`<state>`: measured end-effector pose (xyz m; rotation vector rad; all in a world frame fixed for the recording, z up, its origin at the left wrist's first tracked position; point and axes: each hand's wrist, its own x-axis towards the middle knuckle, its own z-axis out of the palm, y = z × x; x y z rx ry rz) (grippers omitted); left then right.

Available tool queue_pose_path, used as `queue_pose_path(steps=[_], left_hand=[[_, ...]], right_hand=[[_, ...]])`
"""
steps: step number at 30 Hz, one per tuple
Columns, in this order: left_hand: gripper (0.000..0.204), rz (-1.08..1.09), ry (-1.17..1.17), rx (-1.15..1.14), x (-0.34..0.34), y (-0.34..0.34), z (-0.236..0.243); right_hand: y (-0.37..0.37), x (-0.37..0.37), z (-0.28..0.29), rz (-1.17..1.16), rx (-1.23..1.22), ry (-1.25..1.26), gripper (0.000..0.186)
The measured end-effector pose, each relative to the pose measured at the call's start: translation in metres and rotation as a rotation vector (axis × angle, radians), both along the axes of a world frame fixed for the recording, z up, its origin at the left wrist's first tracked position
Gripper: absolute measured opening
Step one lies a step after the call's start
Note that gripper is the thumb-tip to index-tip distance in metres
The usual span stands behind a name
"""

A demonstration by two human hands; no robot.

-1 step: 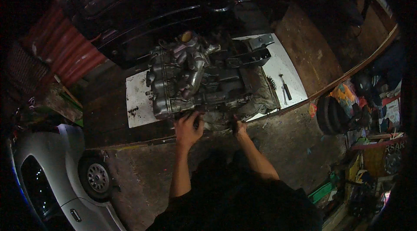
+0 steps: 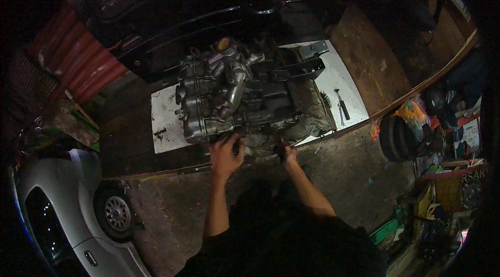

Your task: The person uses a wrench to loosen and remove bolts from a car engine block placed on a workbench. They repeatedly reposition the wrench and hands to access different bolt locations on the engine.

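A grimy metal engine (image 2: pixel 237 94) with a pale curved intake pipe lies on the bench in front of me. At its near left edge is my left hand (image 2: pixel 227 156), its fingers curled in and a dark spot showing by the thumb. My right hand (image 2: pixel 288 155) is closed at the near edge, just right of the engine's middle, with dark fingertips. What either hand holds is too dark to make out. A crumpled grey cloth (image 2: pixel 316 115) lies at the engine's right end and seems to run along its near side.
A black-handled tool (image 2: pixel 343 109) and a bristle brush (image 2: pixel 325 100) lie by a white board (image 2: pixel 354 89) on the wooden bench (image 2: pixel 122 141). At left stand red corrugated sheeting (image 2: pixel 78 53) and a silver car (image 2: pixel 62 209). Tyres (image 2: pixel 394 139) and clutter sit at right.
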<state>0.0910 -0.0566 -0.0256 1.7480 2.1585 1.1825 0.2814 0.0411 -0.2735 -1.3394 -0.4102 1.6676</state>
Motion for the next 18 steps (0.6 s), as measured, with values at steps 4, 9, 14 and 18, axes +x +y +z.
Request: queue_pose_path(steps=[4,9,14,18], left_hand=[[0.016,-0.020,-0.014,0.030,0.001,0.002,0.005],[0.013,-0.096,-0.068,-0.082,-0.003,-0.003,0.006],[0.017,-0.205,-0.405,-0.101,-0.002,-0.011,-0.002],[0.016,-0.179,-0.381,-0.045,0.031,-0.050,0.008]], right_hand=[[-0.013,0.027,0.030,0.146,0.100,-0.156,0.053],[-0.047,0.027,0.171,0.122,0.034,-0.292,0.040],[-0.057,0.050,0.196,0.433,0.363,-0.452,0.045],[-0.072,0.054,0.189,0.533,0.469,-0.483,0.039]])
